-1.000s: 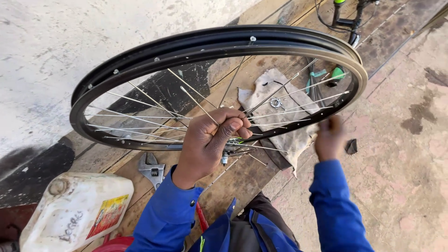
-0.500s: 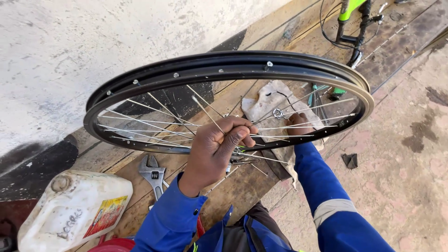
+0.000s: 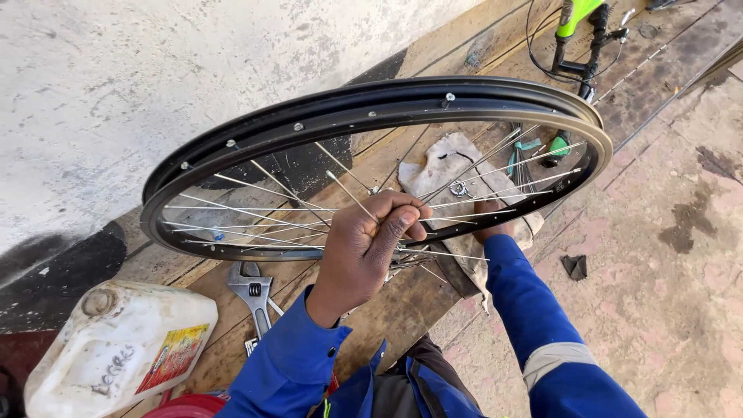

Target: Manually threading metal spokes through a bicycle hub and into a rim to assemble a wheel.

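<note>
While left hand [image 3: 364, 251] pinches 1 loose spoke [image 3: 350, 195], right hand [image 3: 491, 224] under wheel [image 3: 371, 116], fingers hidden.

A bicycle wheel [image 3: 371, 124] tilts before me, my left hand [image 3: 370, 240] at its middle, my right hand [image 3: 493, 227] beneath it on a cloth [image 3: 441, 170]. A wrench [image 3: 253, 292] lies below-left; a jug [image 3: 116, 348] farther left.
</note>
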